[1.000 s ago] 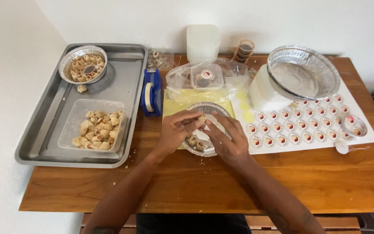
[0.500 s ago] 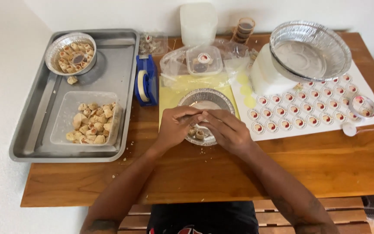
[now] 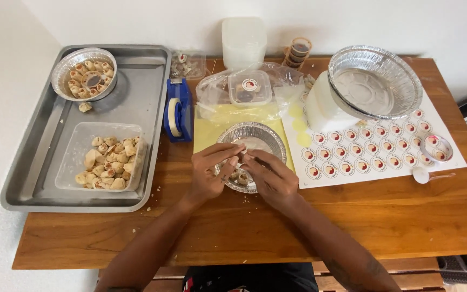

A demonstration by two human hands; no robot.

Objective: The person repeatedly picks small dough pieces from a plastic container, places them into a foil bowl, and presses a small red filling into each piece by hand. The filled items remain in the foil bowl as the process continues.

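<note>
- metal tray [image 3: 152, 59] far left, clear tub [image 3: 71, 157] of pastry bites inside
- left hand [image 3: 211, 173] pinching a small bite over the foil dish [image 3: 260, 135] (fingertips meet)
- right hand [image 3: 271, 176] pinching the same piece
- sticker sheet [image 3: 374, 157] on the right

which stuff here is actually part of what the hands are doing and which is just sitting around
In use: left hand and right hand meet over the small foil dish holding a few pastry pieces.

Lying about: blue tape dispenser, metal tray, sticker sheet, stacked foil pans.
</note>
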